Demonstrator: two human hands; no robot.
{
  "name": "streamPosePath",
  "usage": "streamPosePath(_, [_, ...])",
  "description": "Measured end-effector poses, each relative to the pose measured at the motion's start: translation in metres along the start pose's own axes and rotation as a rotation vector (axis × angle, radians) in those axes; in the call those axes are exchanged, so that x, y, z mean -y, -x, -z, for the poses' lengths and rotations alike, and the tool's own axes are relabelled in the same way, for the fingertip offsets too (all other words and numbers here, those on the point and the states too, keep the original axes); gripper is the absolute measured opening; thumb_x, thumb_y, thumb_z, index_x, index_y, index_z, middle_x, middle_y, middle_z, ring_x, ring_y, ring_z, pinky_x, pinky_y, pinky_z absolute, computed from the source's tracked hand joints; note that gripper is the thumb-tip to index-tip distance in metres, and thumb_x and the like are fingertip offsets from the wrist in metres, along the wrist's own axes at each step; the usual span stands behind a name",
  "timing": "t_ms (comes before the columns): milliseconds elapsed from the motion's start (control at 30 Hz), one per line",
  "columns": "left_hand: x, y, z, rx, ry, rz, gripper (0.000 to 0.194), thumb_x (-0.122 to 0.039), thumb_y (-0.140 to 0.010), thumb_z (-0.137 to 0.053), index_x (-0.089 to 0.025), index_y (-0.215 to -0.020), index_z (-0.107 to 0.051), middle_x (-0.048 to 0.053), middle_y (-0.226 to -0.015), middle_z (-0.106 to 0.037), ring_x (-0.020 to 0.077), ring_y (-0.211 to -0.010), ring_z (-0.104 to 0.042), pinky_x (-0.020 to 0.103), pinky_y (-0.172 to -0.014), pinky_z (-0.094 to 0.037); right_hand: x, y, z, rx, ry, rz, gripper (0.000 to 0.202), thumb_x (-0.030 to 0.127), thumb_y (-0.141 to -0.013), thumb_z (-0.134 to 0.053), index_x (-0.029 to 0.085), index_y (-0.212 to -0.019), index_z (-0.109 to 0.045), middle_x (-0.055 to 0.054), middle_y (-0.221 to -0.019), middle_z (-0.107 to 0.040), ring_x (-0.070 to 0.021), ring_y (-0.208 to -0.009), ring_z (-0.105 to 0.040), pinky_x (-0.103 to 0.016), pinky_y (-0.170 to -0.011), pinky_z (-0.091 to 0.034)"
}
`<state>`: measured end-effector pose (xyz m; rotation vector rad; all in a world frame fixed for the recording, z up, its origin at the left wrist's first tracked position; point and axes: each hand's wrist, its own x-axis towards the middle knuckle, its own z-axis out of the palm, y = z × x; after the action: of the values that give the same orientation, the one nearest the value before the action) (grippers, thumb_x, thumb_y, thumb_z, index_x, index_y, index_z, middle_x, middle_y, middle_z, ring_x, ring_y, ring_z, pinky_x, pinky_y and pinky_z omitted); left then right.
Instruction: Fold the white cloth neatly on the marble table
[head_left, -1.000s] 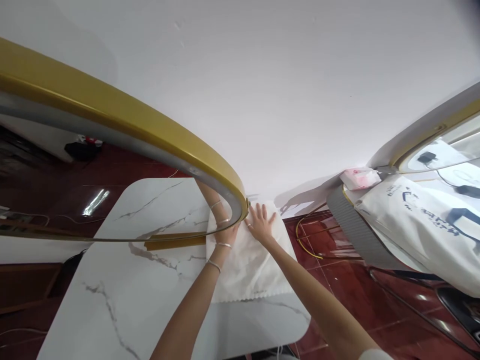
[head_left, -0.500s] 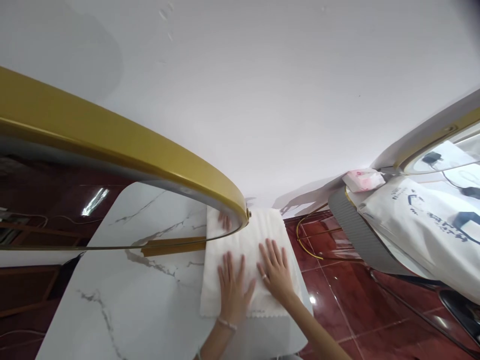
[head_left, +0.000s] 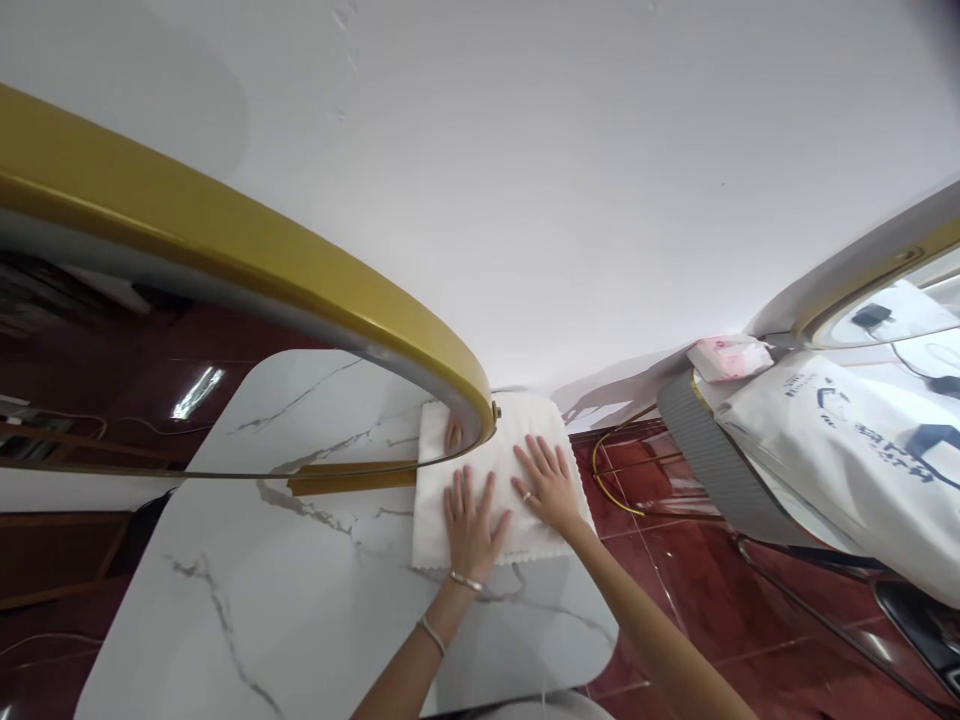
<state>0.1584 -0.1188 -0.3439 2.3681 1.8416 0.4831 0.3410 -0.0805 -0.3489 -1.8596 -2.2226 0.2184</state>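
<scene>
A white cloth (head_left: 491, 525) with a scalloped edge lies flat on the marble-patterned tabletop (head_left: 300, 600), close to the wall. My left hand (head_left: 472, 525) rests on its near part, palm down and fingers spread. To the right, my right hand (head_left: 547, 485), with a ring on one finger, lies flat on the same cloth, its fingers also apart. Both hands press on the cloth without gripping it. The lower rim of a gold-framed mirror (head_left: 420, 345) hides part of the cloth's far left corner.
The mirror stands on the table's left and reflects the tabletop. At right, a white printed bag (head_left: 862, 450) and a tissue pack (head_left: 729, 357) sit on a grey-edged surface (head_left: 701, 460). Red floor tiles (head_left: 675, 560) show between, and a white wall (head_left: 562, 200) rises behind.
Both hands and the cloth have slid forward, toward the wall. The cloth's near edge is farther from the table's front, baring more marble. The camera view has shifted slightly.
</scene>
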Motion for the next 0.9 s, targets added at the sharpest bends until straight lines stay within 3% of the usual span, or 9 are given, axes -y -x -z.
streamPosePath(133, [0.032,-0.026,0.008,0.018,-0.014,-0.071,0.048,-0.037,-0.094,-0.045,-0.029,-0.141,-0.043,0.007,-0.155,-0.030,0.0287,-0.142,-0.025,0.051,-0.115,-0.023,-0.014,-0.038,-0.003,-0.054,0.006,-0.182,0.050,0.040,-0.099,-0.025,0.019,-0.139,-0.046,-0.008,-0.151,-0.036,-0.0217,-0.142,-0.025,-0.041,-0.115,-0.021])
streamPosePath(267, [0.054,-0.023,0.014,0.029,-0.055,-0.125,0.054,-0.040,-0.093,-0.046,-0.023,-0.144,-0.039,0.010,-0.155,-0.028,0.0294,-0.144,-0.023,0.051,-0.116,-0.019,-0.013,-0.040,-0.007,-0.089,0.026,-0.249,0.053,0.040,-0.099,-0.028,0.014,-0.144,-0.038,-0.014,-0.153,-0.030,-0.0267,-0.144,-0.019,-0.046,-0.115,-0.017])
streamPosePath(367, [0.055,-0.006,0.015,0.023,-0.058,-0.139,0.053,-0.037,-0.094,-0.043,-0.021,-0.145,-0.037,0.011,-0.157,-0.024,0.0270,-0.145,-0.020,0.048,-0.116,-0.021,-0.006,-0.013,-0.007,-0.080,0.039,-0.200,0.052,0.040,-0.098,-0.030,0.020,-0.146,-0.035,-0.009,-0.156,-0.026,-0.0240,-0.145,-0.015,-0.046,-0.116,-0.013])
streamPosePath(467, [0.050,0.021,0.020,0.028,-0.061,-0.143,0.055,-0.036,-0.095,-0.043,-0.022,-0.147,-0.033,0.010,-0.158,-0.021,0.0263,-0.145,-0.018,0.047,-0.116,-0.024,0.003,0.032,-0.006,-0.086,0.071,-0.130,0.053,0.041,-0.097,-0.032,0.024,-0.148,-0.031,-0.006,-0.156,-0.024,-0.0239,-0.146,-0.013,-0.049,-0.116,-0.012])
streamPosePath(700, [0.048,0.114,0.039,0.052,-0.144,-0.179,0.063,-0.034,-0.092,-0.045,-0.026,-0.150,-0.023,0.008,-0.157,-0.022,0.0262,-0.144,-0.024,0.044,-0.113,-0.030,0.033,0.141,-0.007,-0.100,0.079,-0.037,0.067,0.041,-0.094,-0.041,0.028,-0.152,-0.013,-0.006,-0.157,-0.020,-0.0299,-0.144,-0.018,-0.052,-0.114,-0.020])
streamPosePath(800, [0.051,0.134,0.039,0.028,-0.182,-0.193,0.065,-0.034,-0.091,-0.046,-0.026,-0.151,-0.022,0.008,-0.157,-0.024,0.0265,-0.143,-0.026,0.044,-0.110,-0.033,0.040,0.159,-0.009,-0.114,0.102,-0.014,0.068,0.041,-0.092,-0.043,0.026,-0.152,-0.014,-0.007,-0.156,-0.022,-0.0306,-0.144,-0.019,-0.051,-0.113,-0.021])
streamPosePath(900, [0.052,0.121,0.035,0.016,-0.174,-0.196,0.064,-0.034,-0.091,-0.047,-0.026,-0.150,-0.023,0.009,-0.157,-0.024,0.0272,-0.143,-0.026,0.045,-0.110,-0.033,0.036,0.148,-0.009,-0.126,0.122,-0.007,0.067,0.041,-0.092,-0.043,0.025,-0.152,-0.016,-0.008,-0.157,-0.021,-0.0309,-0.145,-0.017,-0.051,-0.113,-0.020])
